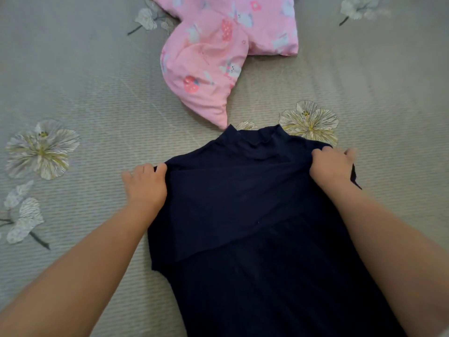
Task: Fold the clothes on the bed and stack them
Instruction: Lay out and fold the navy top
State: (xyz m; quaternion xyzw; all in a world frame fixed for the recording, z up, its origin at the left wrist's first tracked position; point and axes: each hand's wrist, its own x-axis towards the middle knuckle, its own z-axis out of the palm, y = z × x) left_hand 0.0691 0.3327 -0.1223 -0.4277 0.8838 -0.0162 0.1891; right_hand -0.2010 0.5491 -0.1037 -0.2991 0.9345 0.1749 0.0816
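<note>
Grey ribbed bedspread (85,98) printed with pale flowers fills the view. On it lies a navy top (255,227), its long axis running from the viewer toward the far side, high collar pointing away. One sleeve is folded diagonally across the chest. Left hand (145,188) pinches the fabric at the left shoulder, fingers curled over the edge; right hand (331,166) grips the right shoulder the same way. Beyond the collar, nearly touching it, a pink printed garment (218,52) lies crumpled
</note>
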